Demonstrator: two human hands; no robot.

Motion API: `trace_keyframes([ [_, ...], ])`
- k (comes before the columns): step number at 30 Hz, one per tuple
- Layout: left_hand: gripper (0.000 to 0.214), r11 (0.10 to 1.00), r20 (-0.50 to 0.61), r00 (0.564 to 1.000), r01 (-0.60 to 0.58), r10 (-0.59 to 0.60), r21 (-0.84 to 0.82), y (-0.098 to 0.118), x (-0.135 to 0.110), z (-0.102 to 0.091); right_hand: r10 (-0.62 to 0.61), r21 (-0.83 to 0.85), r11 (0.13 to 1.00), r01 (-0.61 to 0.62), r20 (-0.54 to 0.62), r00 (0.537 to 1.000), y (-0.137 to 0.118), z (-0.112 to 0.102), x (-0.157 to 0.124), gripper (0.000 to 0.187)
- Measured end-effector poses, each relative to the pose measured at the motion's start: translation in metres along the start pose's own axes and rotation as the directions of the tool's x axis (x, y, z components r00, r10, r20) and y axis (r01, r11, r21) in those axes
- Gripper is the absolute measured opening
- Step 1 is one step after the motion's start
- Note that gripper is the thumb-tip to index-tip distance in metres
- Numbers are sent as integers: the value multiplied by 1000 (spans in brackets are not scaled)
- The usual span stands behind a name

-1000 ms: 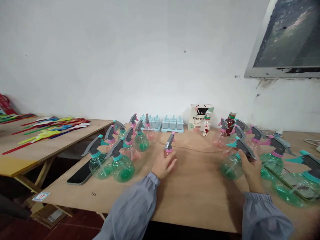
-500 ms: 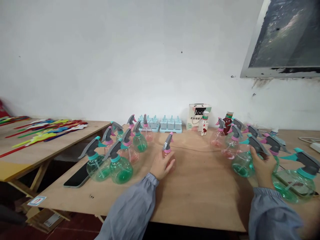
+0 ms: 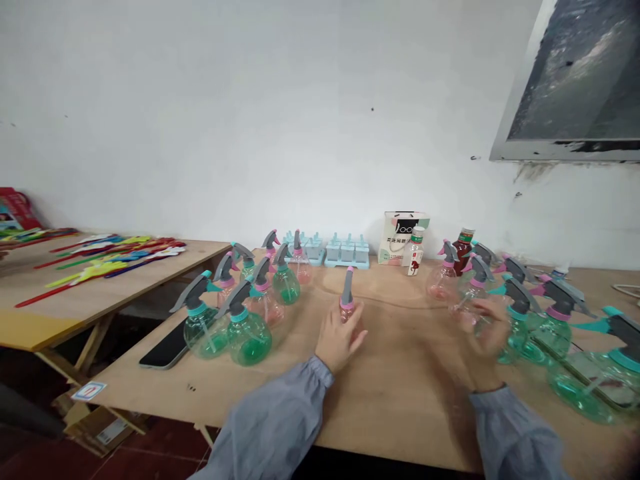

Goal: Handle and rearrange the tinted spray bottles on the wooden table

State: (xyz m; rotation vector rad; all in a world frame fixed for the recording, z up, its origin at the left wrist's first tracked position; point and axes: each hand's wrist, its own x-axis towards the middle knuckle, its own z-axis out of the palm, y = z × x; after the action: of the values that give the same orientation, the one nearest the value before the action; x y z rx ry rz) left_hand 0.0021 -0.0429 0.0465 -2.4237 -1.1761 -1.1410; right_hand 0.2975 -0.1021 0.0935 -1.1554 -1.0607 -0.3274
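A pale wall point(image 3: 200, 120) backs everything, and below it stands the wooden desk point(image 3: 390, 393), with a second desk point(image 3: 143, 293) off to the left carrying bright, colourful strips. A printed paper bag point(image 3: 391, 243) stands at the back, near the wall. The person's left hand point(image 3: 343, 337) is wrapped round the body of a pink spray bottle point(image 3: 348, 288), which stands upright around the middle of the desk, apart from the rest. The right hand point(image 3: 485, 340) is blurred; its fingers are loosely bent and parted, and I see nothing in their grip. Just beside it is a green spray bottle point(image 3: 519, 327) with a teal nozzle, though whether they touch I can't tell. More pink and green sprayers crowd both sides. Pale blue moulds point(image 3: 347, 252) sit at the back. Smaller yet, a dark-screened phone point(image 3: 166, 348) lies beside the left group.
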Motion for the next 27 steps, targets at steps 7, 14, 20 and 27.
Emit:
trace_keyframes([
  [7, 60, 976, 97, 971, -214, 218, -47, 32, -6, 6, -15, 279, 930, -239, 677, 735, -56, 100, -45, 74],
  [14, 66, 903, 157, 889, -426, 430, -60, 16, -2, -10, 30, 302, 888, -348, 716, 697, -37, 108, -40, 69],
  [20, 38, 965, -575, 776, -190, 261, 181, -47, -12, -74, 50, 272, 894, -358, 731, 680, -36, 101, -44, 74],
  [27, 74, 775, -442, 679, 630, -586, -59, -108, -66, -144, 211, 298, 793, -532, 685, 698, -32, 102, -38, 66],
])
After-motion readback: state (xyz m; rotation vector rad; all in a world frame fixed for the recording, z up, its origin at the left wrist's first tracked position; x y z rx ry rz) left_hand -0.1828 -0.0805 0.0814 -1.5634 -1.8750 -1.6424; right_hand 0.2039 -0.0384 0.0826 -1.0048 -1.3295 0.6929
